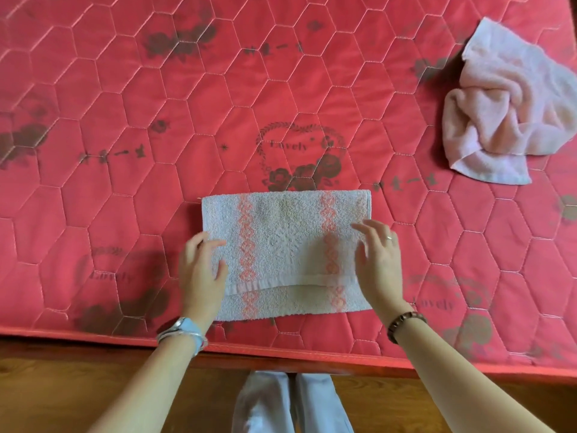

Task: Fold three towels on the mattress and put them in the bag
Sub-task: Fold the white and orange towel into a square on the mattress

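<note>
A pale towel with two orange patterned stripes [284, 245] lies folded into a rectangle near the front edge of the red quilted mattress [156, 120]. My left hand [199, 270] hovers at the towel's left edge with relaxed fingers, holding nothing. Over the towel's right edge is my right hand [379, 264], fingers spread and slightly blurred. A crumpled pink towel [505, 114] sits at the far right of the mattress. No bag and no third towel are in view.
The mattress's front edge [281, 351] runs across the lower part of the view, with wooden floor [62, 395] below it. My legs in light trousers [293, 404] stand at the edge.
</note>
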Motion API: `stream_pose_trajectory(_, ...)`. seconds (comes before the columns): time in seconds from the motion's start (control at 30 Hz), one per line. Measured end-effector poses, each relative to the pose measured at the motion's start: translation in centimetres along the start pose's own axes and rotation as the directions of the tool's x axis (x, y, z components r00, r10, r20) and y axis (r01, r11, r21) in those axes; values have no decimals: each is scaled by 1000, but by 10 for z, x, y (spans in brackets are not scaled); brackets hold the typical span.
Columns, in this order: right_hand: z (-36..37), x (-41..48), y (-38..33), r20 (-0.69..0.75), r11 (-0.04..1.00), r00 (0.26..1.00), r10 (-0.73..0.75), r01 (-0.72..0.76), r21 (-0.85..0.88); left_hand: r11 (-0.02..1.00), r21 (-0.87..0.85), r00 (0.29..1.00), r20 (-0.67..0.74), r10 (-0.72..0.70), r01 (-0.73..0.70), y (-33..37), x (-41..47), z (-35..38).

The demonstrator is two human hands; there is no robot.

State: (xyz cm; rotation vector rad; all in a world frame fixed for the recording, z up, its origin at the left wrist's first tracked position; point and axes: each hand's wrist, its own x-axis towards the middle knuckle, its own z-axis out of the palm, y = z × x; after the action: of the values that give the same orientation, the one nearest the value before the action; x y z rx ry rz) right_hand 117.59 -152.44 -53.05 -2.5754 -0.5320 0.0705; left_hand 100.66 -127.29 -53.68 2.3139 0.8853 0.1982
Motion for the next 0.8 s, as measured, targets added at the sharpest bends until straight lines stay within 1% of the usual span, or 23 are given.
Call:
stream_pose_trajectory(0.07, 18, 16, -17, 95, 988, 985, -141, 146, -52, 991, 40, 991, 44, 125, -126, 24, 17, 17)
stream_pose_trajectory(0.17, 47, 30, -44, 281, 933, 913, -297, 340, -117, 931, 173, 943, 146, 298, -321, 54, 39, 53)
stream_pose_trajectory(0.23, 63, 34, -54, 375, 892, 863, -339, 421, -164, 861, 277, 900, 226, 373, -427, 65, 49, 75)
stream_pose_trajectory(0.3, 71, 39, -51, 416, 866, 846, -333, 449, -219, 798, 376, 877, 295, 379, -472, 62, 55, 89)
stream_pose_trajectory(0.37, 75, 46, -39, 433, 855, 840, -328, 459, -241, 773, 442, 885, 318, 339, -455, 49, 59, 93)
stream_pose_trajectory(0.43, 74, 53, -27, 442, 845, 830, -340, 476, -243, 764, 464, 888, 331, 320, -449, 37, 63, 91)
stream_pose_trajectory(0.5, 71, 58, -24, 437, 842, 837, -328, 469, -267, 752, 470, 881, 341, 329, -462, 32, 67, 88)
stream_pose_trajectory(0.6, 69, 63, -21, 391, 869, 884, -257, 388, -308, 758, 478, 892, 316, 323, -444, 32, 73, 88)
stream_pose_trajectory(0.73, 57, 67, 1, 322, 912, 939, -122, 234, -336, 806, 492, 941, 248, 231, -328, 23, 73, 77)
stream_pose_trajectory(0.8, 53, 68, 9, 312, 909, 946, -87, 204, -363, 815, 514, 960, 214, 180, -268, 14, 74, 69)
